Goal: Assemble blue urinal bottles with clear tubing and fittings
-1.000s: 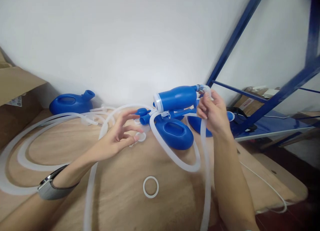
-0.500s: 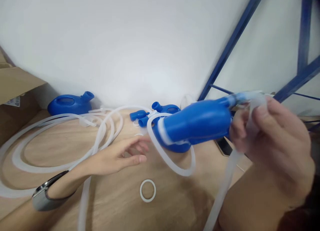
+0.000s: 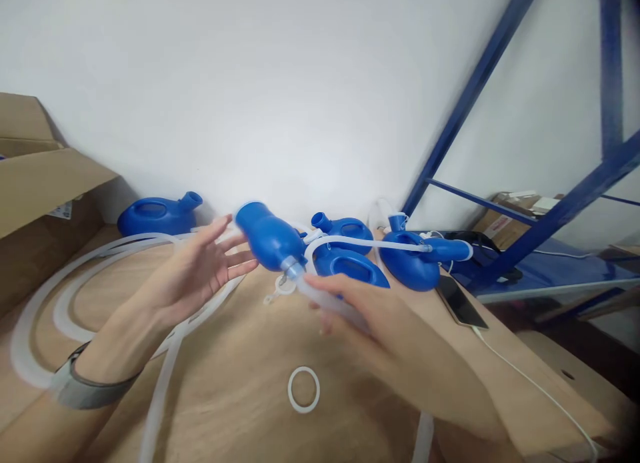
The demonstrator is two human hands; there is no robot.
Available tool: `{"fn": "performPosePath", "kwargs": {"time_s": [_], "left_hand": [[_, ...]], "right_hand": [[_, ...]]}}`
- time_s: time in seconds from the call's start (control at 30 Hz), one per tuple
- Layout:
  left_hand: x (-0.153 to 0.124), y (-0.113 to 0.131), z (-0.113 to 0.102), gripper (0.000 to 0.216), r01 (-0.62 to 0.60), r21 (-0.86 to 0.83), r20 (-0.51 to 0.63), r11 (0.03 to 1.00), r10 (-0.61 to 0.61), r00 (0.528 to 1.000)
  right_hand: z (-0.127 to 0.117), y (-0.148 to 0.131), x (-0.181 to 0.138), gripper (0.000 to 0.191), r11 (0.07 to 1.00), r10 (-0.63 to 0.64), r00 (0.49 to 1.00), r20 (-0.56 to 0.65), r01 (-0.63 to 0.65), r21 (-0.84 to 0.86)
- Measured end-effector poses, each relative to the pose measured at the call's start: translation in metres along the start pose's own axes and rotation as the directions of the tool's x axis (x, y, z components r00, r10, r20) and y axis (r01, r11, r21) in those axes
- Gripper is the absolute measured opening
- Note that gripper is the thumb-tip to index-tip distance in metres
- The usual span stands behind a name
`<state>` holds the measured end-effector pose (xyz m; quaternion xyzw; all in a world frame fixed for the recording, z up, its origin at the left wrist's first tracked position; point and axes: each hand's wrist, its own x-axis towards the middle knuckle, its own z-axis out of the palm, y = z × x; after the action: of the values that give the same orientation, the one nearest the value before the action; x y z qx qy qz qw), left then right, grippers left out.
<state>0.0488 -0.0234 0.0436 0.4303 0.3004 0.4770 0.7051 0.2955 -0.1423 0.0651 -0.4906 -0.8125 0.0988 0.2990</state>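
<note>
My right hand [image 3: 370, 326] is closed on a translucent white hose [image 3: 330, 301] where it joins the neck of a blue plastic bottle [image 3: 270, 237]. The bottle hangs in the air, tilted, with its wide end up and to the left. My left hand [image 3: 197, 269] is open with fingers spread, its fingertips right beside the bottle's wide end. A grey watch band [image 3: 80, 388] is on my left wrist. Both hands are above a wooden table [image 3: 240, 396].
Coils of white hose [image 3: 37, 329] lie at the left. Three blue urinal-shaped containers [image 3: 157, 215] [image 3: 345, 253] [image 3: 415, 259] stand along the wall. A white ring [image 3: 303, 389] lies near the front. A phone [image 3: 457, 301] with a cable, a cardboard box [image 3: 35, 203] and a blue rack [image 3: 500, 149] surround the table.
My right hand has swung the bottle from the upper right down to the centre-left, turning its wide end toward my left hand. My left hand has lifted up to meet it.
</note>
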Motion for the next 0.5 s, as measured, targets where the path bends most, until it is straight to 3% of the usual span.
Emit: {"fn": "performPosePath", "kwargs": {"time_s": [0.13, 0.23, 0.33, 0.4, 0.5], "left_hand": [[-0.005, -0.015, 0.011, 0.031, -0.02, -0.025, -0.101, 1.0, 0.017, 0.995], [-0.009, -0.032, 0.019, 0.053, 0.141, 0.017, -0.113, 0.99, -0.138, 0.984], [-0.009, -0.044, 0.024, 0.056, 0.313, -0.026, -0.151, 0.95, -0.313, 0.938], [-0.007, -0.048, 0.026, 0.057, 0.299, -0.076, -0.219, 0.951, -0.308, 0.926], [-0.003, -0.048, 0.028, 0.056, 0.136, -0.137, -0.299, 0.981, -0.172, 0.939]], "right_hand": [[0.054, -0.005, 0.004, 0.026, 0.974, -0.117, 0.98, -0.159, 0.082, -0.213], [0.089, -0.003, 0.007, 0.023, 0.909, -0.293, 0.936, -0.194, 0.21, -0.359], [0.106, -0.001, 0.011, 0.022, 0.86, -0.369, 0.908, -0.2, 0.252, -0.443], [0.109, 0.001, 0.014, 0.014, 0.835, -0.387, 0.892, -0.235, 0.231, -0.499], [0.106, 0.01, 0.022, 0.02, 0.797, -0.419, 0.855, -0.305, 0.184, -0.576]]}}
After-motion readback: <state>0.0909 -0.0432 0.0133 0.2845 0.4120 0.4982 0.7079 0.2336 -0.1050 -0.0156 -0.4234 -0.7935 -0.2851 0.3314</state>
